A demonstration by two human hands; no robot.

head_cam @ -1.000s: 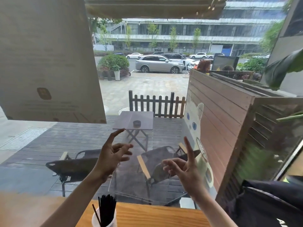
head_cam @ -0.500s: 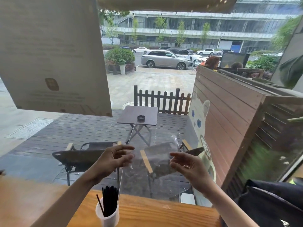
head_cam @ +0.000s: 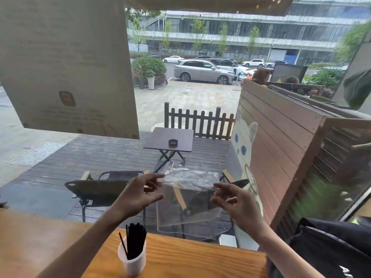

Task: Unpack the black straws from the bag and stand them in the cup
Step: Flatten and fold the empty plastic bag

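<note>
Starting at the left, we see a big pale paper poster point(head_cam: 66, 65) hanging in the window, its print too faint to read. Below it runs the orange-brown wooden counter point(head_cam: 180, 257), and on it stands the small translucent white plastic cup point(head_cam: 132, 259), upright, with the bundle of thin black straws point(head_cam: 135, 241) standing inside, one straw leaning out to the left of the rest. Above the cup we have the left hand point(head_cam: 138, 195), raised over the counter's far edge, thumb and forefinger pinched on the left corner of the clear, empty-looking plastic bag point(head_cam: 190, 203), the other fingers curled loosely below. The bag is held in the air between both hands, its top edge crumpled and folded over, the rest hanging down as a flat see-through sheet just beyond the counter. Moving right, the right hand point(head_cam: 234, 201) nips the bag's right corner with its fingertips, the remaining fingers bent in. Through the glass behind, we see a dark square folding table point(head_cam: 168, 139) with a small black ashtray point(head_cam: 173, 142) on it, then a low picket fence point(head_cam: 198, 123). Far right, a slatted wooden planter wall point(head_cam: 281, 137) bears a painted white cat point(head_cam: 246, 149), and a black bag point(head_cam: 331, 249) sits at the counter's right end.
</note>
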